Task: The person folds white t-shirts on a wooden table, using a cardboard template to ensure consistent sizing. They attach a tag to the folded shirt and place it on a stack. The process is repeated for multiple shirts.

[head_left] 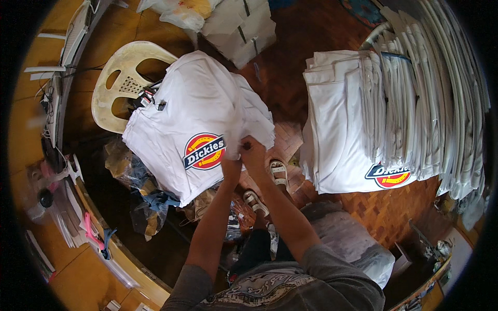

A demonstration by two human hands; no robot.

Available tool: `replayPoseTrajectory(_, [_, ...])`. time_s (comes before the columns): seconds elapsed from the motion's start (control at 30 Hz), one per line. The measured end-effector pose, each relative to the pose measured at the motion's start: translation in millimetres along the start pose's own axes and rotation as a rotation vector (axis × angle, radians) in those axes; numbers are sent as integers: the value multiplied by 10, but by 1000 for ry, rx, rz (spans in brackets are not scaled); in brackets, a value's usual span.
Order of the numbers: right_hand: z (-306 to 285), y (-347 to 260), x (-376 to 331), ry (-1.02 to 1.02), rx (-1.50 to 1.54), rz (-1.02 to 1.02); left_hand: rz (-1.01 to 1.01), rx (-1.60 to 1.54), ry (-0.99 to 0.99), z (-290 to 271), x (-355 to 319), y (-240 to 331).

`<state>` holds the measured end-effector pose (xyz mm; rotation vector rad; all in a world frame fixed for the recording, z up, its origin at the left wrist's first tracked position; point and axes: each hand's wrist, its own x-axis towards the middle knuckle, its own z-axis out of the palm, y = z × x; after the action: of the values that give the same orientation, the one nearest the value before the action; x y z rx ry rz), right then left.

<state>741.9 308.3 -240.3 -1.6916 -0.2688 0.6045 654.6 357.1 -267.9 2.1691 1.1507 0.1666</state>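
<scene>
A pile of white shirts [181,103] is draped over a cream plastic chair [118,93], with a round red, yellow and blue print on the top one. At the pile's right edge, beside the print, my left hand [232,167] is closed on white cloth. Right beside it, almost touching, my right hand [253,155] is also closed on the cloth, fingers bent inward. Some white fabric between and above my hands is blurred, and part of my left fingers is hidden by it.
To the right stands a stack of folded white shirts [332,124] with many flat plastic-bagged garments [415,93] leaning on it. White cartons [238,31] lie at the back. Below the chair are plastic bags [142,192]. A curved wooden table edge [114,241] runs along the left.
</scene>
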Motion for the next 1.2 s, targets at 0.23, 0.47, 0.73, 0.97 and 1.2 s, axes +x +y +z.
replayPoseTrajectory(0.23, [-320, 811, 217, 307, -369, 32, 50, -186, 279, -163, 74, 243])
replayPoseTrajectory(0.47, [-345, 454, 182, 243, -550, 94, -11, -145, 168, -141, 53, 319])
replayPoseTrajectory(0.73, [-21, 197, 159, -171, -21, 150, -91, -400, 171, -230, 74, 241])
replayPoseTrajectory(0.97, [-351, 853, 345, 225, -341, 116, -61, -302, 211, -35, 69, 145])
replayPoseTrajectory(1.2, [-42, 118, 118, 51, -104, 155, 26, -144, 206, 51, -1, 31])
